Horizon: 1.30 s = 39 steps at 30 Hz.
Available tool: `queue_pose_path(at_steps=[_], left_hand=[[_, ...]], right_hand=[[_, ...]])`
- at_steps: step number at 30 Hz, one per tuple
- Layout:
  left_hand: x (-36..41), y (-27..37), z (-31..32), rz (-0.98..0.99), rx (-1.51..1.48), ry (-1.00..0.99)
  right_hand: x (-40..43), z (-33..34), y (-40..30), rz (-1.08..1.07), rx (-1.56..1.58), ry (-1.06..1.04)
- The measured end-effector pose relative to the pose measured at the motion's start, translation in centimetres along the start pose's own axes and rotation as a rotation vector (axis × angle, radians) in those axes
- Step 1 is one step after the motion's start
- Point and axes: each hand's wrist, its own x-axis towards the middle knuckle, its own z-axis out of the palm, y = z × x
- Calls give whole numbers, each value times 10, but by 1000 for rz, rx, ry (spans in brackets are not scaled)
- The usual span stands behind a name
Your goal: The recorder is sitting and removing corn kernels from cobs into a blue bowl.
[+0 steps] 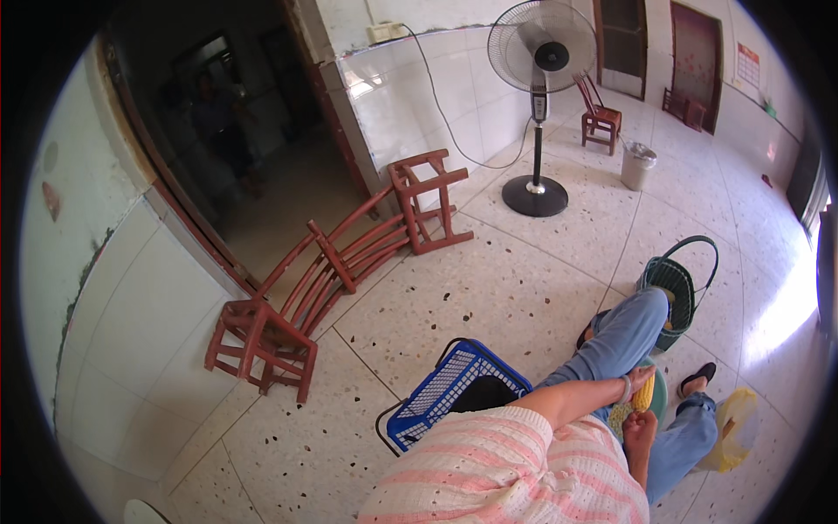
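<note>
My left hand (640,382), with a bracelet on its wrist, holds a yellow corn cob (644,395) near its upper end. At the cob's lower end is my right hand (639,430), its fingers curled. Whether those fingers grip the cob or hold loose kernels cannot be made out. Under both hands, between my legs, sits a green basin (660,393), partly hidden by my arm. Pale yellow corn kernels (617,419) lie in it.
Past my left leg stands a green woven basket (684,301) with yellowish things inside. A yellow plastic bag (733,429) is beside my right leg. Leftward are a blue plastic basket (432,393) and red wooden chairs (337,259) tipped across a doorway. A pedestal fan (537,150) stands farther off.
</note>
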Motion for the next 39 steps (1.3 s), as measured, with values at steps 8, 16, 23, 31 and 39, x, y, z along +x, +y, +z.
queue_pose_path(at_steps=[8,16,23,31,39], left_hand=[[-4,14,-3,-56,-141,-70],[-23,31,-1,-98,-197,-126],[-18,25,-6,-58,-108,-122],[-24,30,-3,-51,-70,21],[-1,28,-24,-85,-176,-220]], right_hand=[[-10,10,0,-290,-251,-99],[-14,11,-4,-258,-253,-121],[-13,9,-2,-346,-436,-42],[-16,12,-8,-463,-441,124],[-21,32,-7,-336,-510,57]])
